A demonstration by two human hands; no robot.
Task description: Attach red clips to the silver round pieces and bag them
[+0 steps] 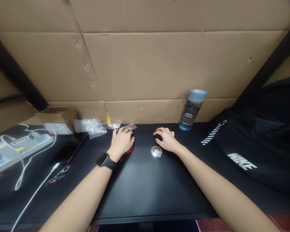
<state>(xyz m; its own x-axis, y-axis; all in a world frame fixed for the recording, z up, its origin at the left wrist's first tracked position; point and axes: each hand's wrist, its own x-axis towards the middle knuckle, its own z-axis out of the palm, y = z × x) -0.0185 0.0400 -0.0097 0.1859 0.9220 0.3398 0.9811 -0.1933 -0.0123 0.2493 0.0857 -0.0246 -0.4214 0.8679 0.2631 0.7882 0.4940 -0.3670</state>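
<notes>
Cord, red [129, 150], lies on the desk [145, 193] beneath and along the inner edge of the left hand [120, 141], partly covered by it. Left hand is palm down, fingers slightly spread; whether it grips anything beneath cannot be told. Round silver piece [156, 152] sits between the hands, just beside the right hand [165, 139], on its left and nearer the wearer, not touching it. Right hand is palm down, with thumb and curled fingers apart.

Small plastic packet [131, 126] noted just beyond the left hand's fingertips. Dark watch [106, 160] on the left wrist. Farther left of that hand: crumpled clear bag [93, 127], open cardboard box [59, 117], dark flat device [64, 153], white cable [38, 188] and power strip [21, 149].

Beyond the right hand and to its right: blue-capped bottle [190, 111]. Well apart, farther right: black bag [253, 145]. Cardboard panel [145, 71] rises beyond both hands.
</notes>
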